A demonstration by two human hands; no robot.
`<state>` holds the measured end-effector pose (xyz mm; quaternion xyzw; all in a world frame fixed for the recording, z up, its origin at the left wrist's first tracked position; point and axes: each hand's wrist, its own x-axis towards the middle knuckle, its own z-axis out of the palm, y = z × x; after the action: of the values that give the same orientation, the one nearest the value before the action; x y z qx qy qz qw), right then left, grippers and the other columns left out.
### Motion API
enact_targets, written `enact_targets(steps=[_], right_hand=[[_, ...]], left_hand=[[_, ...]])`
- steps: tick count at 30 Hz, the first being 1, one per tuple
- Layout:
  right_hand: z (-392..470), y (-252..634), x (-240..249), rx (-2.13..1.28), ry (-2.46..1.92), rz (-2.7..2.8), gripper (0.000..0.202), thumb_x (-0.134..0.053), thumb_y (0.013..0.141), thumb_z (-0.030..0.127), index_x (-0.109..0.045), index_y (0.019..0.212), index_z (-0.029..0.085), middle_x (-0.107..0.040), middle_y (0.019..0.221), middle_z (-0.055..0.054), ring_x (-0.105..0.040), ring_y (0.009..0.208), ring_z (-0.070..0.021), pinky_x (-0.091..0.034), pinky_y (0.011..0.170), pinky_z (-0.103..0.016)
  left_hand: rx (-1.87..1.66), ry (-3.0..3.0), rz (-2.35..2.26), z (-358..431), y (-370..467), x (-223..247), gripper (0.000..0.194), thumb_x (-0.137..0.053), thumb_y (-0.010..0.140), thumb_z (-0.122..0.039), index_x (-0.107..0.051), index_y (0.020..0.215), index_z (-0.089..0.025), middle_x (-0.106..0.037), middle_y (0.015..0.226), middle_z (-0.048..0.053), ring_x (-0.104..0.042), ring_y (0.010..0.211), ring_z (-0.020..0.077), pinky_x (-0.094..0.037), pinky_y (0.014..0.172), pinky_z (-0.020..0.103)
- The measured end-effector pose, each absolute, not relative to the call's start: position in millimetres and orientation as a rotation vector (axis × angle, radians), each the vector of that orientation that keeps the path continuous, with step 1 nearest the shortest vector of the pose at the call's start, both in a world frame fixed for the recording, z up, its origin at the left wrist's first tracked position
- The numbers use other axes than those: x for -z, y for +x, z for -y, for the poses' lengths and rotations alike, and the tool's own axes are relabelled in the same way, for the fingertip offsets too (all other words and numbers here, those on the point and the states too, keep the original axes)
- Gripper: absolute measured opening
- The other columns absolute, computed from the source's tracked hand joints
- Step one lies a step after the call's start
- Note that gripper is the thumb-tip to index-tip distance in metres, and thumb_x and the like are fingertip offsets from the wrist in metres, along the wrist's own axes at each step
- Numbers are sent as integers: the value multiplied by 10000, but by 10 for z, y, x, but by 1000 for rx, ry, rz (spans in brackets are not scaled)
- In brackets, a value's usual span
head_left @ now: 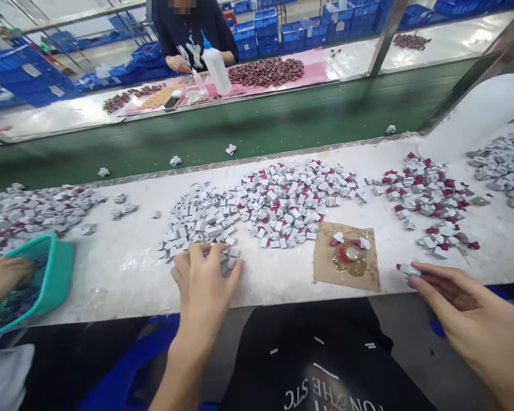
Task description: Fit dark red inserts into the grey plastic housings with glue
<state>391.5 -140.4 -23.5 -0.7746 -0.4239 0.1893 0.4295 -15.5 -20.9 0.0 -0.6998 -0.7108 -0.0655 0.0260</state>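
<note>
My left hand is at the front edge of a heap of small light-grey plastic blocks. Its fingers are spread and curled over the nearest blocks, with a gap between thumb and fingertips. On the right, my right hand pinches a grey plastic block with a dark red tip between thumb and fingers, just over the table's front edge. Between my hands lies a brown cardboard piece bearing a wet amber puddle, a small red-rimmed round cap and a couple of red-and-grey pieces.
Mixed grey-and-red pieces adjoin the grey heap; more lie right. At left, another person's hand reaches into a green basket. Beyond a green belt sits a co-worker near a white bottle.
</note>
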Motion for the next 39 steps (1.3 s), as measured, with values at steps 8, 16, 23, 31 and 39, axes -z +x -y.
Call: enact_targets(steps=[8, 16, 23, 31, 39], right_hand=[[1468, 3866, 298, -424, -1910, 1281, 265, -826, 1007, 567, -870, 1025, 306, -862, 1060, -81, -801, 790, -280, -664, 730, -431], [1300, 3993, 238, -571, -1861, 1205, 383, -842, 1020, 598, -912, 1173, 254, -870, 1024, -96, -815, 864, -284, -692, 798, -435], [1292, 4007, 242, -576, -1853, 1169, 223, -889, 998, 452, -926, 1073, 246, -853, 955, -72, -793, 832, -251, -674, 784, -406], [1245, 3929, 282, -727, -1739, 826, 253, -1015, 897, 453, -968, 1056, 262, -905, 969, -75, -822, 760, -230, -713, 683, -357], [1089, 3621, 210, -619, -1635, 991, 133, -946, 976, 244, -981, 1073, 328, -916, 1047, -32, -861, 945, -223, -713, 797, -322]], left_hand=[[345, -2183, 2148, 245, -47, 153, 355, -556, 1141, -360, -830, 1272, -178, -730, 1377, 276, -598, 1270, 528, -515, 1051, 705], [576, -2584, 1839, 12, -75, 259, 200, -663, 1078, -462, -773, 1113, -299, -821, 1095, 146, -698, 1158, 471, -506, 1051, 679], [772, -2973, 1564, 93, 239, 469, 302, -669, 1061, -315, -763, 1347, -344, -826, 1254, 91, -757, 1201, 403, -568, 1115, 582], [849, -2813, 1795, 224, 342, 620, 286, -734, 1057, -452, -732, 1336, -388, -759, 1254, 114, -733, 1228, 481, -556, 1100, 710], [999, -2980, 1719, 261, 474, 478, 159, -747, 1131, -288, -771, 1279, -342, -782, 1235, 30, -765, 1016, 237, -633, 895, 391]])
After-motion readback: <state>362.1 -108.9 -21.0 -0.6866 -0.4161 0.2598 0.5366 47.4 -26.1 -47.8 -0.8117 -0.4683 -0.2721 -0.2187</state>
